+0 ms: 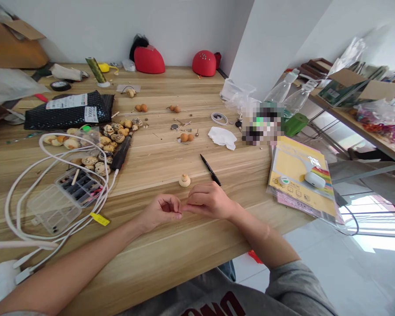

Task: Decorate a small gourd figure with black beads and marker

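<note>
My left hand (160, 211) and my right hand (208, 201) meet fingertip to fingertip just above the wooden table (191, 245), near its front edge. Both are curled into a pinch on something too small to make out. The right hand also holds a black pen (210, 170), whose shaft sticks out away from me. A small pale gourd (184, 180) stands on the table just beyond the fingers, apart from them.
Left lie a white cable loop (26, 193), a clear compartment box (64, 195), a black tool (121, 153), a pile of small gourds (108, 140) and a black bag (69, 110). A tissue (222, 136), yellow packets (299, 177) and red helmets (149, 60) lie beyond and right.
</note>
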`<action>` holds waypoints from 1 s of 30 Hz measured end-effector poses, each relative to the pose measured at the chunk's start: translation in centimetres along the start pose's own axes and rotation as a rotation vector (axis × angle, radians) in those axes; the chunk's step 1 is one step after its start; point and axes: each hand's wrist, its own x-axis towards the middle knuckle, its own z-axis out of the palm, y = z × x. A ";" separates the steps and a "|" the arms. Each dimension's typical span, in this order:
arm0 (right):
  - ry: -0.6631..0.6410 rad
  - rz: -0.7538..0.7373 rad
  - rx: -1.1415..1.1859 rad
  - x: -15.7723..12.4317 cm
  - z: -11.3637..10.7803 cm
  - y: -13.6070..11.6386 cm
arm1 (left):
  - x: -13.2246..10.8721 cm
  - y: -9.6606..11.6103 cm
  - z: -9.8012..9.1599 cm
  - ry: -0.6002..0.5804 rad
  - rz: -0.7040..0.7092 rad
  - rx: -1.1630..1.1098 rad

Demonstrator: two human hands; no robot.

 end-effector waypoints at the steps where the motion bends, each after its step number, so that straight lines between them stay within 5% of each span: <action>1: 0.009 0.006 -0.005 0.0 0.0 0.1 | 0.0 0.0 0.0 -0.010 0.005 -0.009; 9: 0.074 0.034 -0.062 0.0 -0.6 0.6 | 0.0 -0.4 -0.1 -0.005 0.006 -0.064; 16: 0.243 0.240 -0.043 -0.2 -1.0 2.2 | 0.0 -0.1 0.3 0.043 0.038 -0.075; 30: 0.309 0.669 -0.149 -2.4 -0.3 7.5 | -1.2 -1.1 0.0 0.399 0.214 0.112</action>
